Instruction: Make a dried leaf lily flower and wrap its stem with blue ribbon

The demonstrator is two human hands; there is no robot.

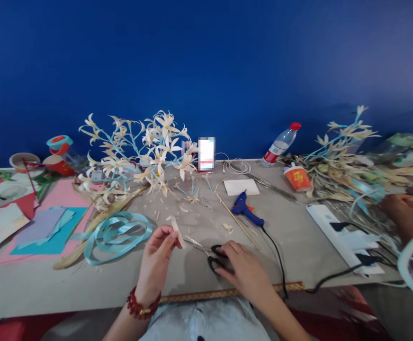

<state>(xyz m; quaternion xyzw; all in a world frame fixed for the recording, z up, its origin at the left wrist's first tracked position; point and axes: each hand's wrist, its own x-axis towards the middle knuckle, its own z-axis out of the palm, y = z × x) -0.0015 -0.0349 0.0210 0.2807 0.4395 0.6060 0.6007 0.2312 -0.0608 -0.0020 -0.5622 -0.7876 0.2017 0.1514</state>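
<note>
In the head view, my left hand (160, 248) pinches a small pale piece of corn husk (177, 232) between thumb and fingertips. A red bead bracelet circles that wrist. My right hand (244, 270) is at the black handles of a pair of scissors (208, 251), thumb by the lower ring and fingers by the upper one. The scissor blades point left, towards the husk piece. Beyond my hands stands a branching bunch of cream husk flowers (157, 151) on light blue stems. Husk scraps (228, 228) lie scattered on the grey table.
A blue glue gun (247, 208) and a thin stick lie right of centre. Light blue ribbon (117, 237) and coloured sheets (50, 227) are at left. A phone (206, 154), bottle (281, 144) and power strip (345, 241) stand farther off. Another person's hands (405, 210) work at right.
</note>
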